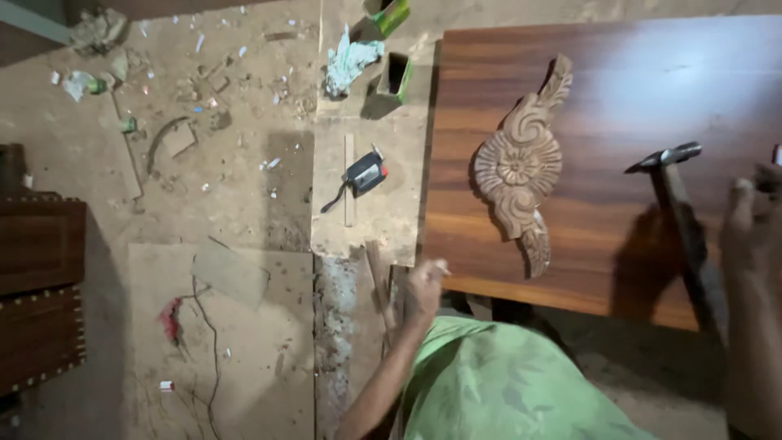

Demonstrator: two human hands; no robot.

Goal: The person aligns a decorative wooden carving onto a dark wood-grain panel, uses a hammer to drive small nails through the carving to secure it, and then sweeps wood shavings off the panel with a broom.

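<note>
My right hand (753, 236) grips the hammer (680, 212) by its handle, raised above the dark panel (619, 98). It feels head-heavy, so I hold low. My left hand (425, 287) pinches something small near the panel's edge.

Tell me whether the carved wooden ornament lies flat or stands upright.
Flat: the carved ornament lies face up on the brown panel, its flower relief showing.

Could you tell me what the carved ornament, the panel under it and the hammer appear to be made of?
Carved ornament: seemingly bare wood, matte pale brown.
Panel: wood or veneer, glossy finish, streaked dark grain.
Hammer: dark head, probably metal; handle likely wood, though blurred.
</note>
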